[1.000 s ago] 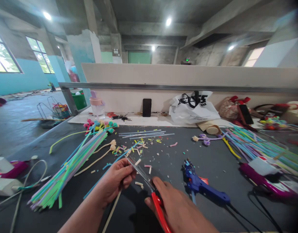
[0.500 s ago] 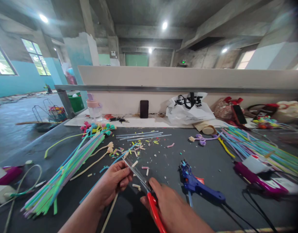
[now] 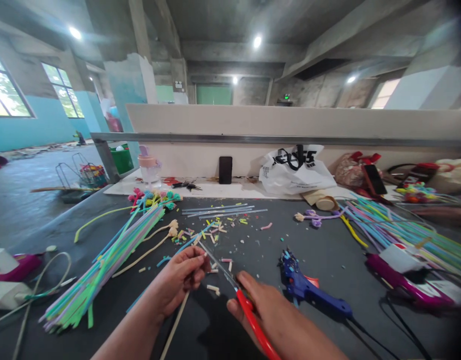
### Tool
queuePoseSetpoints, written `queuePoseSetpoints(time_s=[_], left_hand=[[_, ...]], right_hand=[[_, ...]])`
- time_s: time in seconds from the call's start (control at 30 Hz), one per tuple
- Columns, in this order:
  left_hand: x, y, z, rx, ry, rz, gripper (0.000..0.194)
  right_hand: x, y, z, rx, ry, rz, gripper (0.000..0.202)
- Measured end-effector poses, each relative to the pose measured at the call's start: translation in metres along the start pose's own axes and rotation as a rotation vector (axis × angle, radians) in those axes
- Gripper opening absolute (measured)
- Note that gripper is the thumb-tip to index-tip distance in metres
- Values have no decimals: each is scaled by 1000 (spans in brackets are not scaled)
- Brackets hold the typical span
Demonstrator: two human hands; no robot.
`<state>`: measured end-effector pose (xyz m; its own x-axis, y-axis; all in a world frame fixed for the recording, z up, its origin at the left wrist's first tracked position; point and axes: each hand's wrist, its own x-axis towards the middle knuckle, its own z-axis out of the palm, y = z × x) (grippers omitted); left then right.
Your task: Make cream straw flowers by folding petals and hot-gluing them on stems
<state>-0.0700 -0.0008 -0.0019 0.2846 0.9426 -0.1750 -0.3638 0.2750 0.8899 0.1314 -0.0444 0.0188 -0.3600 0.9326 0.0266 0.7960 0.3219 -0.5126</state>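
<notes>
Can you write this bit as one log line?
left hand: pinching pale stem | right hand: holding scissors | glue gun: lying on table

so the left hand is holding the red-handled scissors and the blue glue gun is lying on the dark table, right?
Not quite: the head view shows the red-handled scissors in the right hand, not the left hand. The blue glue gun is indeed lying on the dark table.

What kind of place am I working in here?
Probably a small craft workshop: a blue glue gun, bundled pipe cleaners and scattered cut bits on the bench, under bare concrete beams.
</notes>
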Motion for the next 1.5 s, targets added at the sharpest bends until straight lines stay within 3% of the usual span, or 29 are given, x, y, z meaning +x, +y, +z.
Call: queuePoseSetpoints(time_s=[0.27,0.43,0.7,1.5], left_hand=[[0,-1,-1,26,-5,-1,19],[-1,0,-1,28,-31,13,20],[-1,0,0,6,-3,19,19],[1,-3,-4,39,12,0,27]], right_hand=[[1,-3,3,24,-100,33,21],[3,4,6,2,-14,42,24],[-3,-11,-3,17,-75,50,22],[-1,-5,9,-63,-69,63,19]])
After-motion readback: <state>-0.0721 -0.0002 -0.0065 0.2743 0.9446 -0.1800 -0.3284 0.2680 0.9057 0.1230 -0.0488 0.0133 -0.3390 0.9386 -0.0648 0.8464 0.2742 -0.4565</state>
